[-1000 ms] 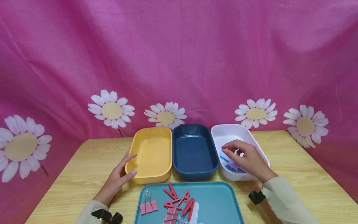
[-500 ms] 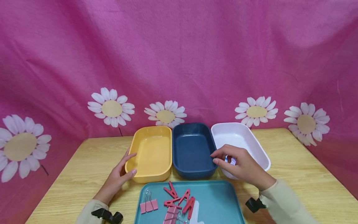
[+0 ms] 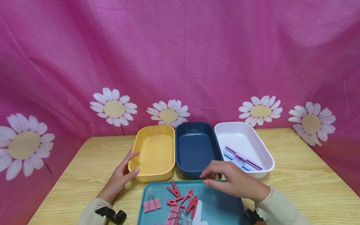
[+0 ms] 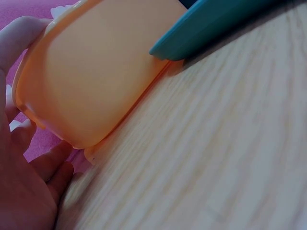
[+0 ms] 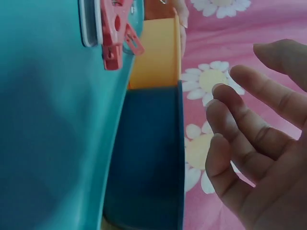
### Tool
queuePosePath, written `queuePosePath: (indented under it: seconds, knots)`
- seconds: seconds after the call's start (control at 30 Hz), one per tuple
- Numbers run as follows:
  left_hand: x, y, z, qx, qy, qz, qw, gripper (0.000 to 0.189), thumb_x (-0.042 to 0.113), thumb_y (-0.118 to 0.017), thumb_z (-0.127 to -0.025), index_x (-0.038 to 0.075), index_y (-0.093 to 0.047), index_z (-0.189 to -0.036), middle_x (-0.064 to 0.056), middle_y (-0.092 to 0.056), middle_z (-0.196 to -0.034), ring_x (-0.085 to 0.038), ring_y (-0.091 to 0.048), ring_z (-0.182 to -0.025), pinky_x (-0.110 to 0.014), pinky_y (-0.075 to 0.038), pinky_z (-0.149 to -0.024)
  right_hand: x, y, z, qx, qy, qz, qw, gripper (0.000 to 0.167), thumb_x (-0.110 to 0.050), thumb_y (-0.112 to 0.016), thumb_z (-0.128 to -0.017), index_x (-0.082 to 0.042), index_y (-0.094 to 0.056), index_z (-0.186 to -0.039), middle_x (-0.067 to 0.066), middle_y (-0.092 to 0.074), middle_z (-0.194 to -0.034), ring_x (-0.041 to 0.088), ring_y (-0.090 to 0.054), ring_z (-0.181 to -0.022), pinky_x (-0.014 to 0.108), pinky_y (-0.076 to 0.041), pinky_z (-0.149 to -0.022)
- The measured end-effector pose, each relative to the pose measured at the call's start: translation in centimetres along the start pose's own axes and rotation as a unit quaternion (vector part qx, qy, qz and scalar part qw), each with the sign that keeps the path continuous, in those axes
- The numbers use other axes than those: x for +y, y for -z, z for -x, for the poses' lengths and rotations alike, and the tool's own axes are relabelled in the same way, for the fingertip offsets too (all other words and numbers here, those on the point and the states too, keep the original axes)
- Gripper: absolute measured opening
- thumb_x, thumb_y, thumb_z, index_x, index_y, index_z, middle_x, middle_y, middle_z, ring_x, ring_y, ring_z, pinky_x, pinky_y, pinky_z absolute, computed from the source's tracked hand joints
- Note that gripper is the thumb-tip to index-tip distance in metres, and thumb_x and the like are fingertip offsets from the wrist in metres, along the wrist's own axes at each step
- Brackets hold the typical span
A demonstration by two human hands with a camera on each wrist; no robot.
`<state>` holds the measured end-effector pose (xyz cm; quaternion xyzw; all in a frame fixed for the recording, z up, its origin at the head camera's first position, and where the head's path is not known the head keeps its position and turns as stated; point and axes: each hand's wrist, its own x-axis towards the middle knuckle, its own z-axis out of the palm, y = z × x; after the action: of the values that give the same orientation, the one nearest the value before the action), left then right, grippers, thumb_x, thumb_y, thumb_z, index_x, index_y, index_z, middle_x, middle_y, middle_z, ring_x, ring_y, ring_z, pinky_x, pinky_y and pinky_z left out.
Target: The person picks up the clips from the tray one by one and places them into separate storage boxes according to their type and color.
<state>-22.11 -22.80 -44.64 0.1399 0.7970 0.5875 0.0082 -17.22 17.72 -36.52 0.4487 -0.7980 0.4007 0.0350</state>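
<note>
In the head view, the person's left hand [image 3: 119, 176] held the near left side of the yellow bin [image 3: 153, 154], thumb and forefinger over the rim, apart from each other, probably to keep it from sliding. The right hand [image 3: 233, 181] hung over the far right corner of the tray [image 3: 222, 211], fingers loosely bent, pinching nothing that I could see. The yellow bin, the blue bin [image 3: 195, 145] and the white bin [image 3: 234, 140] stood in a row behind the tray, likely to keep all 3 within reach. On the tray lay 4 red clothespins [image 3: 192, 207], crowded against pink binder clips [image 3: 152, 205] and a white clip [image 3: 197, 215], a tangle that could hinder picking out just 1. In the white bin rested a purple clip [image 3: 243, 157] and blue-patterned pieces beside it. The right hand masked part of the blue bin's near edge; a pink cloth [image 3: 180, 56] closed off the back. In the left wrist view, the lower fingers [image 4: 53, 160] lay slightly bent by the bin's outer wall, and the tray's corner blocked part of that wall. In the right wrist view, the fingertips [image 5: 221, 110] were separated, with bare air between them and the thumb.
</note>
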Motion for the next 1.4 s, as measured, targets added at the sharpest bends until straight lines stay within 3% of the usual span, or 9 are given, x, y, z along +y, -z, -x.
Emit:
queuePosePath:
  seconds: [0.33, 0.63, 1.2, 1.4]
  knots:
    - [-0.3, -0.1, 0.5, 0.001, 0.012, -0.017, 0.9998, 0.057, 0.026, -0.063, -0.094, 0.026, -0.040, -0.146, 0.007, -0.003, -0.162, -0.026, -0.008, -0.147, -0.006, -0.026, -0.097, -0.2, -1.5, 0.3, -0.078, -0.041, -0.006, 0.9960, 0.015, -0.032, -0.064, -0.094, -0.031, -0.067, -0.108, -0.012, -0.065, -0.100, 0.000, -0.058, -0.081, 0.023, -0.052, -0.067]
    - [-0.1, -0.2, 0.1, 0.001, 0.010, -0.030, 0.9995, 0.057, 0.030, -0.063, -0.094, 0.028, -0.040, -0.145, 0.006, -0.004, -0.162, -0.027, -0.010, -0.147, -0.008, -0.028, -0.097, 0.0, -2.2, 0.2, -0.147, -0.086, -0.049, 0.9841, 0.022, -0.039, -0.062, -0.093, -0.027, -0.070, -0.109, -0.015, -0.066, -0.102, 0.005, -0.060, -0.091, 0.026, -0.053, -0.078]
    - [0.1, 0.1, -0.1, 0.003, 0.011, -0.020, 0.9997, 0.058, 0.029, -0.064, -0.094, 0.027, -0.040, -0.146, 0.008, -0.003, -0.162, -0.027, -0.012, -0.146, -0.008, -0.030, -0.097, 0.0, -3.5, 0.0, -0.203, -0.037, -0.038, 0.9777, 0.021, -0.036, -0.059, -0.096, -0.024, -0.071, -0.108, -0.018, -0.066, -0.104, -0.001, -0.057, -0.101, 0.025, -0.049, -0.090]
    - [0.0, 0.0, 0.0, -0.001, 0.004, -0.011, 0.9999, 0.057, 0.026, -0.063, -0.094, 0.026, -0.039, -0.146, 0.008, -0.003, -0.162, -0.026, -0.012, -0.146, -0.008, -0.031, -0.097, 0.1, -3.8, 0.2, -0.216, -0.016, -0.008, 0.9762, 0.020, -0.037, -0.060, -0.095, -0.025, -0.071, -0.107, -0.020, -0.064, -0.105, -0.003, -0.055, -0.103, 0.024, -0.047, -0.091]
